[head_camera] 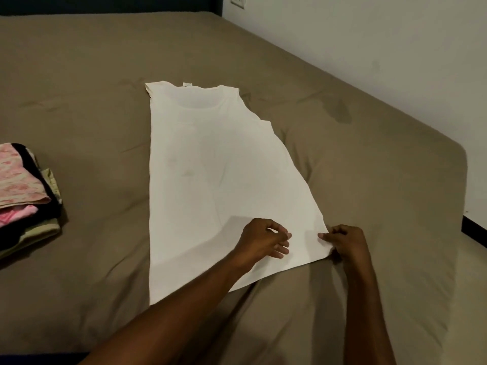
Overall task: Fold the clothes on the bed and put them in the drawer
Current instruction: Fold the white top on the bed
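The white shirt (210, 175) is lying flat on the bed (79, 88) while the right hand (347, 243) is pinching its hem corner and the left hand (263, 241), fingers loosely curled, is resting nearby; folding evenly needs both corners lifted together.

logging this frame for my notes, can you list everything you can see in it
white garment: one, white, spread flat on the middle of the bed, neckline away from the person
stack of folded clothes: one, pink, black and pale green, at the bed's left edge
bed: one, brown sheet, fills most of the view
wall: one, white, along the bed's right side
wall socket: one, white, top of the wall, cut off by the frame
left hand: one, fingers curled, on the garment near its hem
right hand: one, pinches the hem's right corner
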Demonstrator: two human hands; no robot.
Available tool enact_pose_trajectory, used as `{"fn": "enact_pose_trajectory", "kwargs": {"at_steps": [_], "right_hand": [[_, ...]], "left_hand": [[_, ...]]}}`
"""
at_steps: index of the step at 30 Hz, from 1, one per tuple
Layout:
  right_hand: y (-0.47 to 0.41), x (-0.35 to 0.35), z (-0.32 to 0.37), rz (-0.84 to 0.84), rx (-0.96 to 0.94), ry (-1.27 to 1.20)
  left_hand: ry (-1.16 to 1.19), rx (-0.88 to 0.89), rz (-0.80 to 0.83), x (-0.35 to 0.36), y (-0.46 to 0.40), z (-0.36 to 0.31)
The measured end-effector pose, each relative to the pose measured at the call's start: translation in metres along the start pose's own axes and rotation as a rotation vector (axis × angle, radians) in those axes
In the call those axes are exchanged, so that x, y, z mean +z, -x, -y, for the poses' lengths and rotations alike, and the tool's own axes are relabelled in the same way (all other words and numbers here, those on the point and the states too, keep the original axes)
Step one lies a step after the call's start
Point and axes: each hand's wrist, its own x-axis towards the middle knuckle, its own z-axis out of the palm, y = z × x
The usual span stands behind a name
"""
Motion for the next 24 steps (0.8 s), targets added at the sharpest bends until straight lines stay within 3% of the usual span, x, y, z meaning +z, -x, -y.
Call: {"fn": "enact_pose_trajectory", "kwargs": {"at_steps": [3, 5, 6, 8, 11, 14, 19, 24], "right_hand": [[0.025, 0.007, 0.030, 0.278, -0.175, -0.118], [0.035, 0.010, 0.048, 0.600, -0.254, -0.089], [0.030, 0.010, 0.054, 0.674, -0.269, -0.073], [0.003, 0.016, 0.064, 0.529, -0.263, -0.129], [-0.057, 0.045, 0.088, 0.301, -0.244, -0.219], [-0.110, 0.092, 0.115, 0.321, -0.332, -0.179], [-0.177, 0.157, 0.142, 0.361, -0.526, 0.186], [-0.206, 0.168, 0.148, 0.332, -0.498, 0.135]], "left_hand": [[0.083, -0.054, -0.001, 0.011, -0.010, -0.002], [0.049, -0.073, -0.138, 0.016, -0.020, -0.004], [-0.036, -0.049, -0.229, 0.016, -0.025, -0.002], [-0.172, 0.019, -0.356, 0.014, -0.030, 0.001], [-0.269, 0.091, -0.393, 0.011, -0.030, 0.001], [-0.333, 0.169, -0.393, 0.012, -0.025, 0.000], [-0.320, 0.312, -0.360, 0.009, -0.019, 0.002], [-0.357, 0.379, -0.328, 0.009, -0.015, -0.002]]}}
